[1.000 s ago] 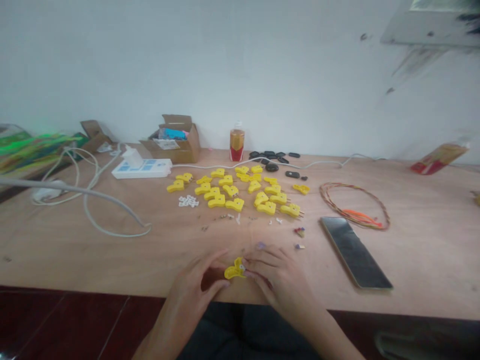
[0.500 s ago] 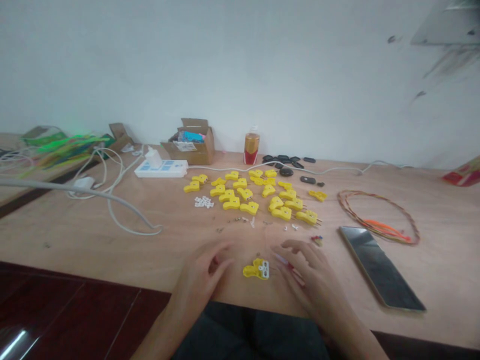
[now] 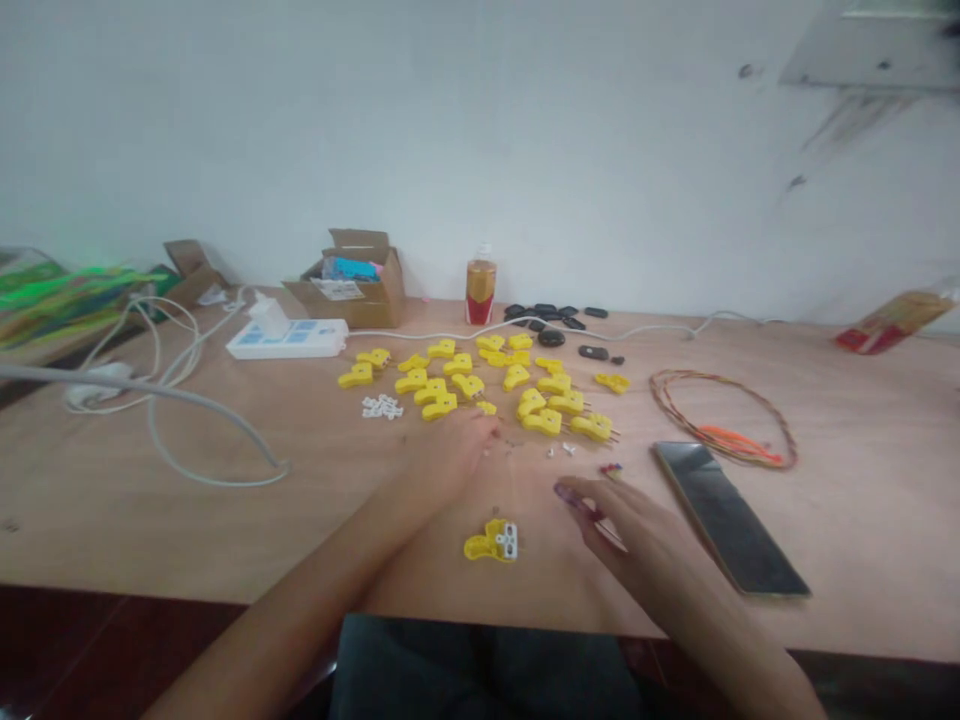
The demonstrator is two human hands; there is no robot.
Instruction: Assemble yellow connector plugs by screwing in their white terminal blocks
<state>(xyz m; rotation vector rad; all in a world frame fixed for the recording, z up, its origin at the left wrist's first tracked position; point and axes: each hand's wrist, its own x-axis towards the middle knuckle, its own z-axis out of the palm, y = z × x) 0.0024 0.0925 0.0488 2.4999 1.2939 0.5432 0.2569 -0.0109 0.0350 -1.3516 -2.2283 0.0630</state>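
So, the yellow plastic plug with white insert (image 3: 491,542) lay flat on the plywood worktop (image 3: 187,530), with good working room; left hand (image 3: 450,452) grip curled beside the yellow plastic plug bodies (image 3: 439,405), right hand (image 3: 630,530) grip half open, hold on anything unclear.

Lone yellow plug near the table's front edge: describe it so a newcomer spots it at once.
On the wooden table, find the crowd of yellow plugs mid-table, then drop toward the front edge, between the person's left hand and right hand. The yellow plastic plug lies there alone, apart from the crowd, with a white insert showing at one end.
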